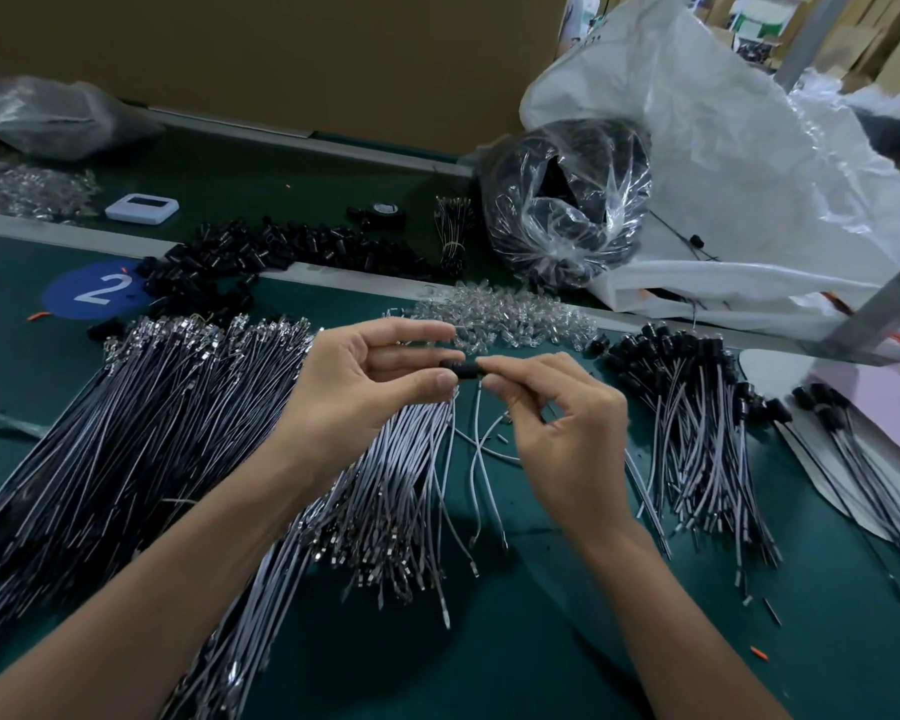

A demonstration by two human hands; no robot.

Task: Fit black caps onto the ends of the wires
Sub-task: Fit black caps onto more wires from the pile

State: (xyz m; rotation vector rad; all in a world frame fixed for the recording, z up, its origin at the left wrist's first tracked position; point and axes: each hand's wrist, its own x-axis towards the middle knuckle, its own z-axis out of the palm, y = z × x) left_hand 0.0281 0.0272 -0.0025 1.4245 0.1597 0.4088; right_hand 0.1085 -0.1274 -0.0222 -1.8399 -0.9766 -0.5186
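Left hand: the left hand (365, 381) is held above the counter, its fingers (422, 332) and thumb pinching a small black cylindrical cap (461, 367).
Right hand: the right hand (557, 423) meets it, its fingers (500, 363) pinching a thin grey wire (481, 459) right at the cap's end; the other fingers are loosely curled.
Cap: it lies level between the two sets of fingers, with the wire hanging down from it.
Surface: a dark green counter (541, 657), crossed beyond the fingers by a pale metal strip (344, 275).
Left of the fingers: a broad sheaf of grey wires with metal terminals (152, 407), and past it a round blue sticker with a white 2 (92, 291).
Beyond the fingers: a heap of clear plastic pieces (515, 314), just past the fingertips; further back a heap of loose black caps (292, 252), a roll of black tape (383, 213) and a small flat white device (141, 206).
Right of the fingers: a bundle of grey wires with black caps fitted (697, 407), and a pink sheet (884, 397) at the edge.
Far right: a clear bag of black parts (567, 210) leans on a large white plastic sack (723, 148).
Room: a brown cardboard wall (281, 59) closes the back of the counter, and a slanted grey metal post (879, 314) stands at the right.
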